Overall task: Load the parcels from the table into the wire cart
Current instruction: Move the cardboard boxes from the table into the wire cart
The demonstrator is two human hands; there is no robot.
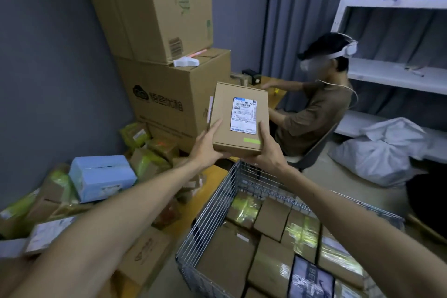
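Observation:
A brown cardboard parcel (238,117) with a white shipping label and a green strip is held up in the air, above the far corner of the wire cart (212,215). My left hand (206,146) grips its lower left corner and my right hand (267,150) grips its lower right corner, thumbs on the top face. The wire cart at lower right holds several parcels, brown boxes and yellow-taped ones. On the table (212,172) at left lie several more parcels, among them a light blue box (102,175).
Two large cardboard cartons (169,94) are stacked against the grey wall behind the table. A seated person (314,109) with a headset works at a desk beyond the cart. White shelving (396,72) and a white bag (387,150) stand at right.

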